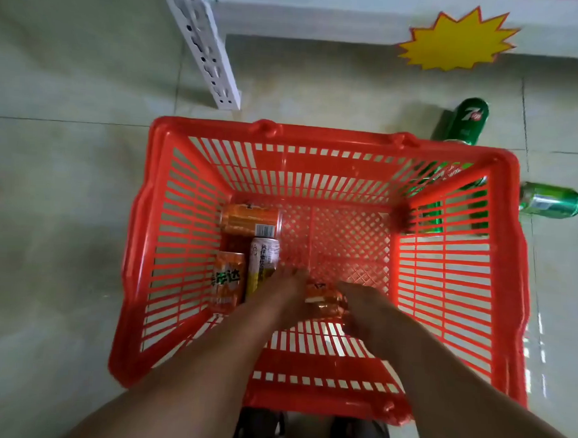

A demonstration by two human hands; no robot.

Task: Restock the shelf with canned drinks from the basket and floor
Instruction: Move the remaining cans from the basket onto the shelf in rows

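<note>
The floor (67, 192) fills most of the frame; it is made of big pale tiles that look smooth and a bit shiny. On it, in the middle, sits a red plastic basket (456, 292) with slatted sides and a criss-cross bottom. Across the top of the frame runs the white shelf (306, 17), with a white metal post (202, 46) full of holes slanting down at the upper left and a spiky yellow star sign (454, 44) at the upper right. Two bare arms reach down into the basket from the bottom of the frame. Both the left hand (286, 293) and the right hand (366, 308) sit on either side of a crinkly orange can (324, 296) near the middle of the basket, fingers touching it; the blur hides whether they truly grip it. On the basket's left side lie two more round orange cans (228, 282) (251, 220) and a white and yellow can (262, 264) between them, all close together. Outside the basket, at the right, a green can (467, 122) lies by the far corner, and another green can (551, 200) lies on its side nearby. More green shows through the slats there.
</note>
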